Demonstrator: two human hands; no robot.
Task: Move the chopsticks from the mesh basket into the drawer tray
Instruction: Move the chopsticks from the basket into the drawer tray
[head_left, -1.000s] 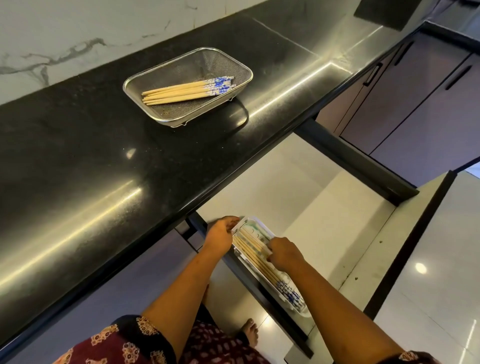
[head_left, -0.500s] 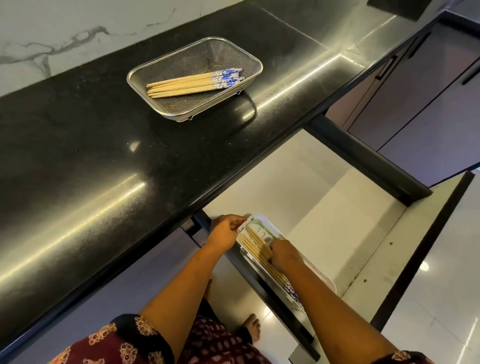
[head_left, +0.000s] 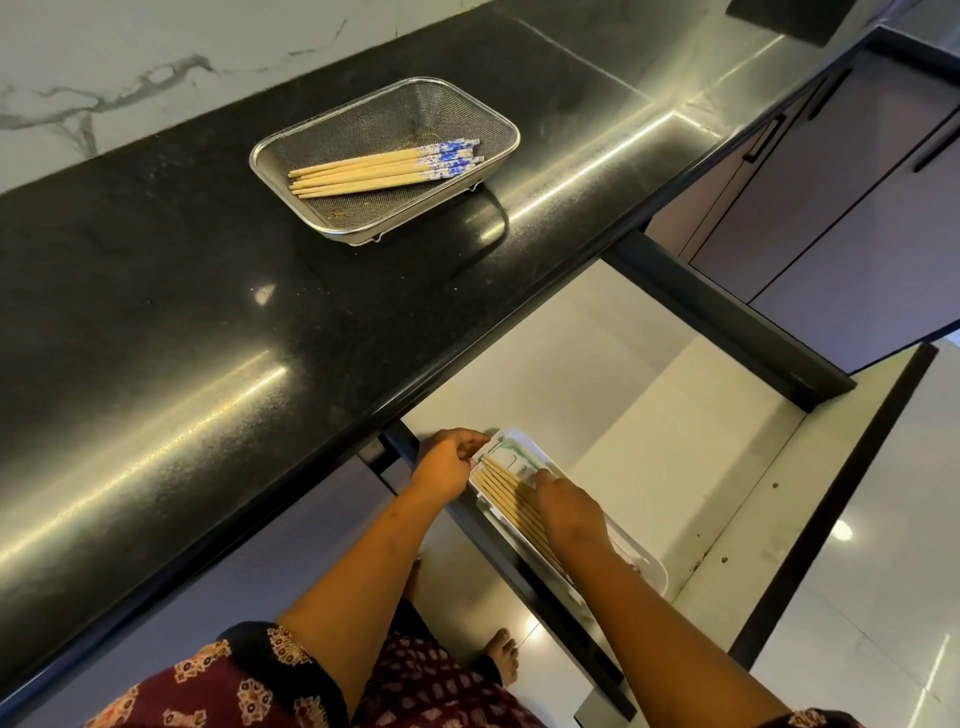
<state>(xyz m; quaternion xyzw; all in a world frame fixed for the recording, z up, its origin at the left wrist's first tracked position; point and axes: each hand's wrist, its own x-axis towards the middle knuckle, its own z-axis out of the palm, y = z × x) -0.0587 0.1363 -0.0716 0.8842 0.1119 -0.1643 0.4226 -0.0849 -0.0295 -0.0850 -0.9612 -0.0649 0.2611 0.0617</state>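
A steel mesh basket (head_left: 332, 223) stands on the black counter and holds several bamboo chopsticks (head_left: 363, 174) with blue-patterned ends. In the open drawer below lies a white tray (head_left: 655, 567) with several more chopsticks (head_left: 501, 486) laid side by side. My left hand (head_left: 447, 462) grips the tray's near left end. My right hand (head_left: 569, 512) rests palm down on the chopsticks in the tray, fingers pressed on them, and hides their far ends.
The black counter (head_left: 208, 312) overhangs the open white drawer (head_left: 649, 384), whose dark front rail (head_left: 561, 618) lies near my legs. Purple cabinet doors (head_left: 857, 208) stand at the right. My bare foot (head_left: 501, 662) is on the glossy floor.
My right hand has slid a little along the chopsticks in the tray and flattened on them. My left hand stays on the tray's end. The basket's chopsticks have not moved.
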